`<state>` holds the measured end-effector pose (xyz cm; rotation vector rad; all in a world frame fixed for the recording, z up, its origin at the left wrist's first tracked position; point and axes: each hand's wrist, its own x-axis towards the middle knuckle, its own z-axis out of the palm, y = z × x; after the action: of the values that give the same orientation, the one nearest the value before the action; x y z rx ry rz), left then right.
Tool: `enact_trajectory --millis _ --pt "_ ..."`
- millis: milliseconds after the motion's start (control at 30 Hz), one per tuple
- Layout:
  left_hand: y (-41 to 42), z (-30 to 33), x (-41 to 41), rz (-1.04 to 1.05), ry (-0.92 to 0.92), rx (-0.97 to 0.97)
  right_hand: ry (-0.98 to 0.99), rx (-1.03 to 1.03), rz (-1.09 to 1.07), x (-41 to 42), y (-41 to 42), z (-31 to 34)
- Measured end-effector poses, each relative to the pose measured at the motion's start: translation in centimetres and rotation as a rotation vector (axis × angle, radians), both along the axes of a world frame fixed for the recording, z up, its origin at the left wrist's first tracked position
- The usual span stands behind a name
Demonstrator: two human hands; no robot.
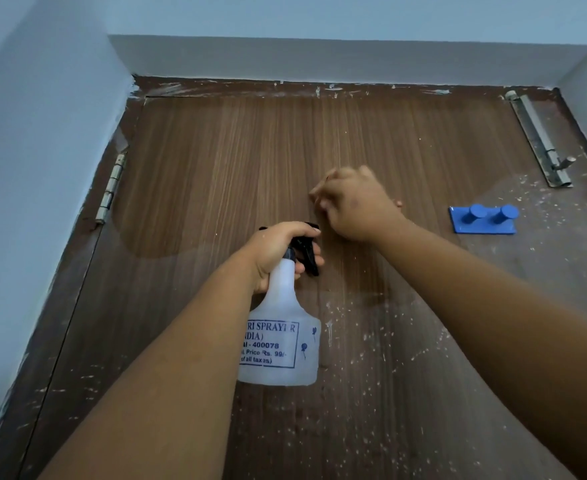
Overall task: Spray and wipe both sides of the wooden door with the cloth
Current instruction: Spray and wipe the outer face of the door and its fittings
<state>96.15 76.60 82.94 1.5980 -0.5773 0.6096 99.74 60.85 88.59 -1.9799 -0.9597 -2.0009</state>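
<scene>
Clearly the step in hand is spraying the upper part of the wooden door, which fills the middle of the frame from the top edge of its frame downward. The left hand grips the neck of the spray bottle at centre frame, fingers curled round the black trigger head, nozzle facing the door and close to it. The right hand, just right of centre and a little higher, lies against the door with its fingers curled; it is blurred, and I cannot tell whether it pinches anything. The cloth is not visible, so it may be bunched in that hand or elsewhere.

A darker arc at centre left looks like wetted or already wiped wood, while the lower right of the frame is thick with pale specks and streaks. To do this well, I would judge it best to aim the nozzle at the speckled area, hold the bottle upright so the tube draws liquid, and mist lightly rather than soak, since runs would trail down the grain. Keep spray off the hinge at left and the latch bolt at upper right. Work around the blue hook plate at right, wiping along the grain from top down. Only this face shows here; the other side cannot be judged.
</scene>
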Motion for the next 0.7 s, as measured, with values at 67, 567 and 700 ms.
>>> enact_trajectory --millis 67,567,700 --pt "0.0 0.0 -0.1 0.022 0.004 0.021 0.063 -0.049 -0.278 -1.3 2.0 -0.2" --pt "0.1 -0.1 -0.3 0.015 0.037 0.064 0.000 0.575 0.070 5.2 -7.3 1.2" --pt "-0.1 -0.1 -0.5 0.021 0.046 0.069 -0.165 0.121 0.079 5.1 -2.9 -9.6"
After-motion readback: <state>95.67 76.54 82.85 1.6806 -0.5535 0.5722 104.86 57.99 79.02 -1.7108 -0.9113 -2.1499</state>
